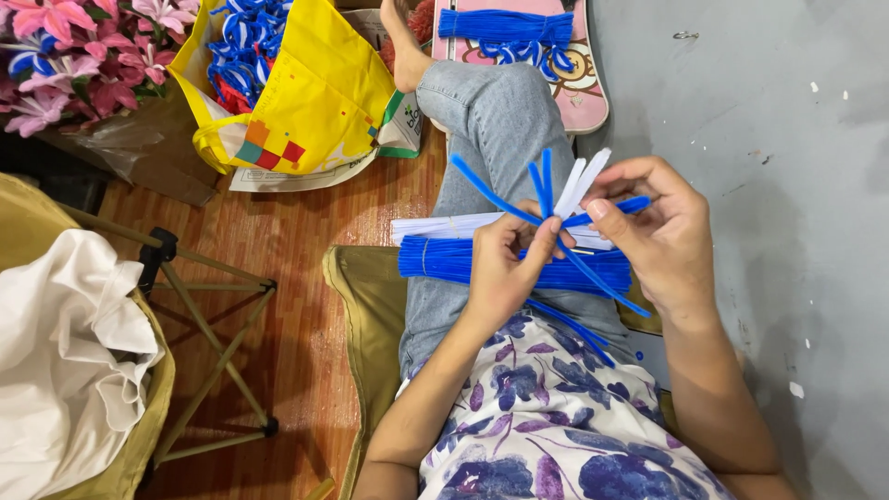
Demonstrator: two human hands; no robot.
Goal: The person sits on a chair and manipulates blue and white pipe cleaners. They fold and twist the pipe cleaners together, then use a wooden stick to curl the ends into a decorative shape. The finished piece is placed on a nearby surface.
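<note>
Two hands at frame centre, both ours. Left hand [505, 268] pinches a crossing of blue stems [546, 185] and white stems [579, 181], thumb & fingers closed on the join. Right hand [662, 231] also closed on the same cluster, from the right side, thumb tip on a blue stem. Cluster fans upward, held just above the lap.

Stock, on lap below the hands: blue bundle [440, 261], full-looking; white bundle [435, 227] just above it. We judge most stock unused, the piece in hand early: only a few stems joined.

Upper left: yellow bag [315, 102] w/ blue-white finished pieces [243, 42], pink flowers [83, 56]. Top centre: another blue bundle [505, 26] on a pink board [588, 97].

Lower left: white cloth [65, 361], folding stand [218, 343].
</note>
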